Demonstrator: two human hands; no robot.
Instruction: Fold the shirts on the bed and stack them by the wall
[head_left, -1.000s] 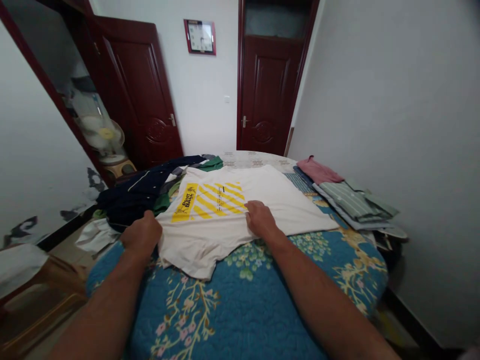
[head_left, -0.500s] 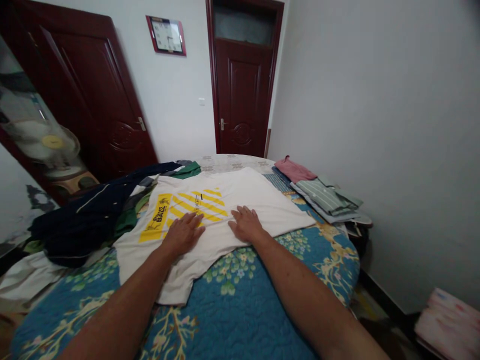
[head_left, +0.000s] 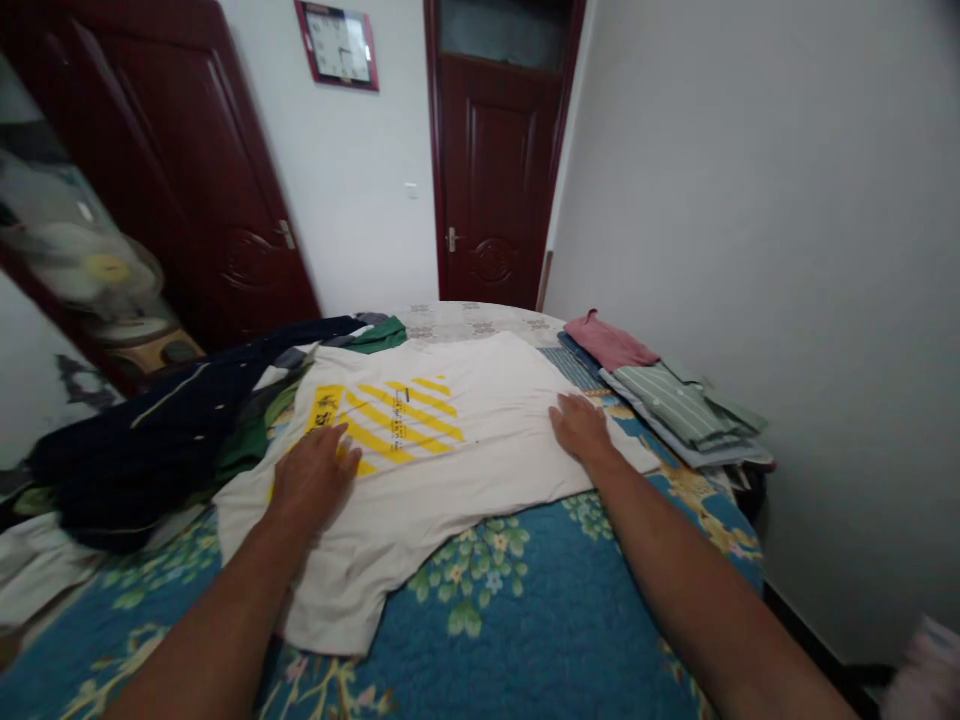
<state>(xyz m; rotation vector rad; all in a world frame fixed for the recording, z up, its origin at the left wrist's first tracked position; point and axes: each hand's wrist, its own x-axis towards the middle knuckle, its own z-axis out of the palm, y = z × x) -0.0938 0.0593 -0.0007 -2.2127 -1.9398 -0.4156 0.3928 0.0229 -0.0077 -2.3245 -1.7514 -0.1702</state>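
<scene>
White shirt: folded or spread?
Spread: the shirt lies opened out over the blue cloth, near sleeve extended, yellow print facing up.

The light in here is rather dim, cool and soft, from a source I can't make out. The far wall (head_left: 367,200) is brightest near the clock (head_left: 339,45), whose glass carries a pale glare, while the right wall (head_left: 750,220) sinks to flat grey with a dark smudge at its top corner. The white shirt (head_left: 510,400) stands out palest on the blue cover (head_left: 585,600); the navy clothes (head_left: 150,430) at left lose their folds in shadow. Both forearms (head_left: 217,610) look dusky. The fan (head_left: 105,265) at far left is smeared, the pinkish object (head_left: 926,670) at near right too, and the left door (head_left: 180,170) leans, stretched.
</scene>
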